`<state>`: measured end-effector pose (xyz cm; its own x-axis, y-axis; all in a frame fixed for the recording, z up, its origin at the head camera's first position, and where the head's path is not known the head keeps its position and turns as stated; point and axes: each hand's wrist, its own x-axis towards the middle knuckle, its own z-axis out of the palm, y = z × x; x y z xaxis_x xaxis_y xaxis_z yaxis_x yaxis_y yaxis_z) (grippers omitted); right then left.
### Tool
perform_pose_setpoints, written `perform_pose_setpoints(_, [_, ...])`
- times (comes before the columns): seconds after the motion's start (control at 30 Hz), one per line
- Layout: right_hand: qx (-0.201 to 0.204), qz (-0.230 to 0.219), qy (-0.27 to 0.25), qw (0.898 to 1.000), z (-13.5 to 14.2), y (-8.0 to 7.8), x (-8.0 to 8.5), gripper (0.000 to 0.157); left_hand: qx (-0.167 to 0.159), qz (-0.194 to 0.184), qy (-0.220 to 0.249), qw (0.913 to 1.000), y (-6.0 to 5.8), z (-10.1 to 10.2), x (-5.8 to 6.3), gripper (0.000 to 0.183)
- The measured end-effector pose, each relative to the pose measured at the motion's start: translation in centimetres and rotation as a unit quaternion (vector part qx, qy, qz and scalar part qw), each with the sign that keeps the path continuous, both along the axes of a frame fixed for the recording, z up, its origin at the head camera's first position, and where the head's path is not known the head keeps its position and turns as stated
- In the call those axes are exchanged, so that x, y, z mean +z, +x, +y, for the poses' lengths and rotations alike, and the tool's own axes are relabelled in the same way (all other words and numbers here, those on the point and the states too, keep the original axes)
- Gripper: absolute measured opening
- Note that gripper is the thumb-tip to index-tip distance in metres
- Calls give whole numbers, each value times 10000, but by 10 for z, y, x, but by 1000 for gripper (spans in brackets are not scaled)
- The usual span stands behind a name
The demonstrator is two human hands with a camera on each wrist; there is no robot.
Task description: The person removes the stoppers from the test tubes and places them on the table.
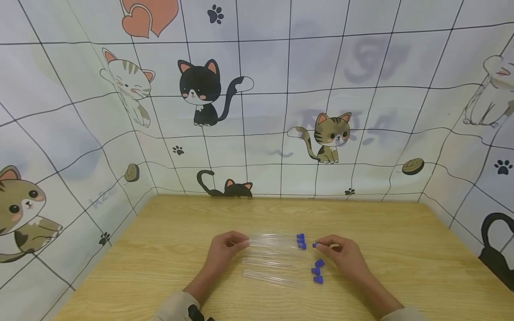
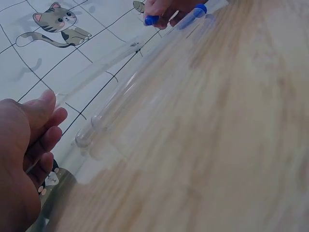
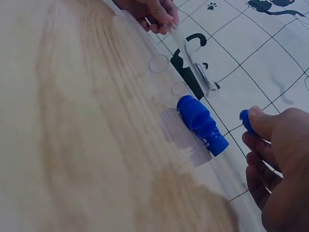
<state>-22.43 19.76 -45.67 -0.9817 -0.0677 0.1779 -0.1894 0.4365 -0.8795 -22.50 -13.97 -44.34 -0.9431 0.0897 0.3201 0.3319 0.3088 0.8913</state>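
My left hand (image 1: 226, 249) grips the closed end of a clear test tube (image 2: 96, 75), held above the table in the left wrist view. The tube's open mouth points toward my right hand (image 1: 341, 254). Between thumb and fingertips the right hand pinches a small blue cap (image 3: 246, 121), a short gap from the tube's mouth. Beneath and in front of the left hand lie several more clear tubes (image 1: 271, 263), side by side. At the far side of the row, some tubes carry blue caps (image 1: 301, 240) on their right ends.
Three loose blue caps (image 1: 316, 271) lie on the wooden table (image 1: 180, 223), right of the uncapped tubes and left of my right forearm. Behind and at both sides hangs a white gridded sheet (image 1: 265, 111) with cartoon cats.
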Motion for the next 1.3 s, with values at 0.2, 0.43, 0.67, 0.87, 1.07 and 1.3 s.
perform_pose_setpoints(0.2, [-51, -154, 129, 9998, -3, 3, -5, 25, 169, 80, -83, 9998, -15, -1, -23, 9])
perform_pose_setpoints(0.43, [-154, 105, 438, 9989, -5, 2, -10, 21, 228, 164, -227, 9993, -15, -2, -24, 10])
perform_pose_setpoints(0.67, [-176, 106, 612, 9979, -7, 2, -12, 13, 202, 83, -286, 9994, -13, -3, -24, 8])
perform_pose_setpoints(0.87, [-143, 102, 700, 9974, -7, 2, -13, 10, 125, 1, -269, 9996, -12, -3, -24, 8])
perform_pose_setpoints(1.07, [-93, 202, 784, 9967, -7, 1, -15, 6, 39, 38, -446, 9990, -12, -4, -26, 11])
perform_pose_setpoints(1.3, [-66, 268, 814, 9963, -7, 0, -16, 5, -144, 200, -899, 9956, -15, -4, -32, 15])
